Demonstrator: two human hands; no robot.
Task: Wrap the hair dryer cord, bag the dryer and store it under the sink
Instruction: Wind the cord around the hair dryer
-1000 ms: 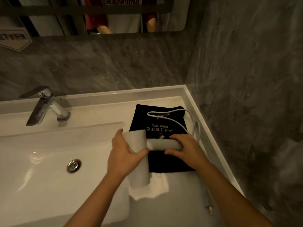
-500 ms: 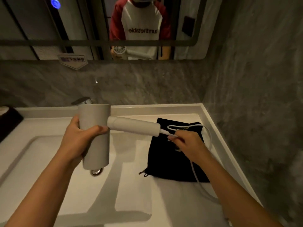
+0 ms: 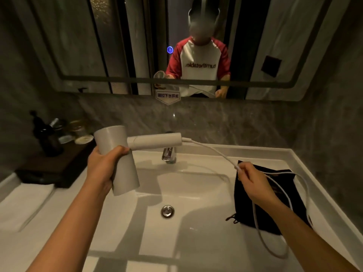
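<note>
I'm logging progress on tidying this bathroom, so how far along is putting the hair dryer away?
Early. Done: the hair dryer is lifted off the counter, gripped in the left hand. In hand: the right hand pinches the cord, which hangs loose and unwrapped, looping over the black bag. Left: winding the cord, bagging the dryer (the bag lies flat beside the sink), and storing it underneath.

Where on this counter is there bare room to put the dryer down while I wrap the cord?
Bare: the counter strip at the near edge in front of the basin. Crowded: the right side, under the black bag and looped cord; the left, with a folded towel and dark tray of bottles.
</note>
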